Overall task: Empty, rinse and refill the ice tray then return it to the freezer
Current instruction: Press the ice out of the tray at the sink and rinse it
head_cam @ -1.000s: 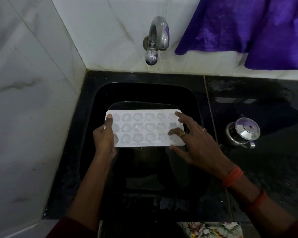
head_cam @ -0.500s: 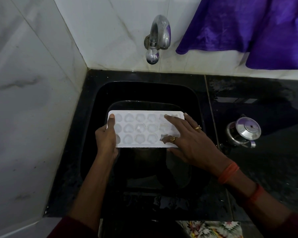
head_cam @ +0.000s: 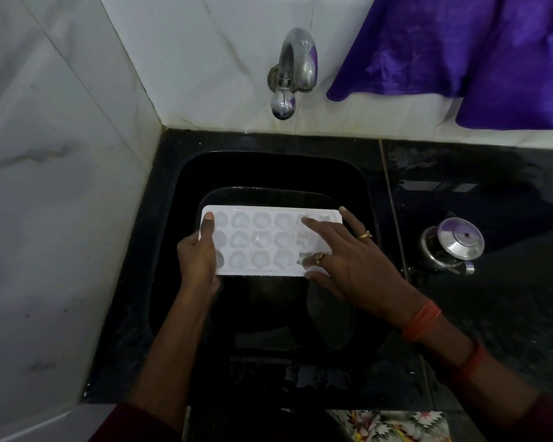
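A white ice tray (head_cam: pixel 265 240) with shaped cells is held flat over the black sink (head_cam: pixel 268 173). Ice shows in some cells near its right end. My left hand (head_cam: pixel 198 260) grips the tray's left edge, thumb on top and fingers underneath. My right hand (head_cam: pixel 342 260) lies over the right end with its fingers spread and straight; the fingertips press on the cells and the thumb touches the near edge. The tap (head_cam: pixel 292 71) on the back wall stands above the sink, with no water running.
A small steel pot with a lid (head_cam: pixel 450 247) stands on the dark wet counter (head_cam: pixel 492 314) right of the sink. A purple cloth (head_cam: pixel 460 49) hangs at the upper right. White marble walls close the left and back.
My right hand has slid left and farther onto the tray, and its fingers now reach the back row of cells. The left hand keeps its grip.
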A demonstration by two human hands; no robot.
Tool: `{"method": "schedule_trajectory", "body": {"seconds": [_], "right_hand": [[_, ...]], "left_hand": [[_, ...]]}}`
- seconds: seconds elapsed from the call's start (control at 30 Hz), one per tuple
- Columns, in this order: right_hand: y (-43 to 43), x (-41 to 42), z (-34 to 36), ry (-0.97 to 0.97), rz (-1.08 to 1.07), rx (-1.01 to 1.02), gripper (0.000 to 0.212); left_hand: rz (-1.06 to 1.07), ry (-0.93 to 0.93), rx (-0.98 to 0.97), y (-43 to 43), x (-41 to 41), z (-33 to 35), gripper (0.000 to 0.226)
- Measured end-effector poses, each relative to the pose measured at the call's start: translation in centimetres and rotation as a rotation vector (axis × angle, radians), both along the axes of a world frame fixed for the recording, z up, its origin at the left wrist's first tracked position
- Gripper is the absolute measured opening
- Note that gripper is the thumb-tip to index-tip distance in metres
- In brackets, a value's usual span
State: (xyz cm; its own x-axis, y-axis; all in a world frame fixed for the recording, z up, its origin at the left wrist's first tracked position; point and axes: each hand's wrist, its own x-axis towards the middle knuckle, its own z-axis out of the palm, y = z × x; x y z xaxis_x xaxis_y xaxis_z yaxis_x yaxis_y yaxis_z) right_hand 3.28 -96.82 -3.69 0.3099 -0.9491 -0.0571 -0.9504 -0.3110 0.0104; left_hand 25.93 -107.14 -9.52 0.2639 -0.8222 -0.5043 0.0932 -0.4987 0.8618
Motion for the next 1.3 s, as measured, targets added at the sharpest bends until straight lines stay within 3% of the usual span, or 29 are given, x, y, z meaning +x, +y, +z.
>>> {"method": "schedule_trajectory", "body": {"seconds": [0.27, 0.63, 0.87, 1.07, 1.3], "right_hand": [[-0.2, 0.4, 0.1, 0.109, -0.007, 0.075, 0.029], [-0.2, 0.5, 0.1, 0.029, -0.044, 0.091, 0.029], [-0.1, 0.4, 0.0, -0.072, -0.055, 0.008, 0.018], [0.1, 0.5, -0.2, -0.018, -0.030, 0.036, 0.026], [-0.1, 0.6, -0.2, -0.033, -0.026, 0.008, 0.021]], "left_hand": [[-0.012, 0.014, -0.015, 0.2, 0.1, -0.6, 0.035], [-0.013, 0.006, -0.013, 0.1, 0.2, 0.1, 0.036], [0.001, 0.007, -0.007, 0.1, 0.1, 0.6, 0.033], [-0.002, -0.003, 0.007, 0.0, 0.1, 0.6, 0.033], [0.007, -0.006, -0.013, -0.1, 0.3, 0.3, 0.037]]}}
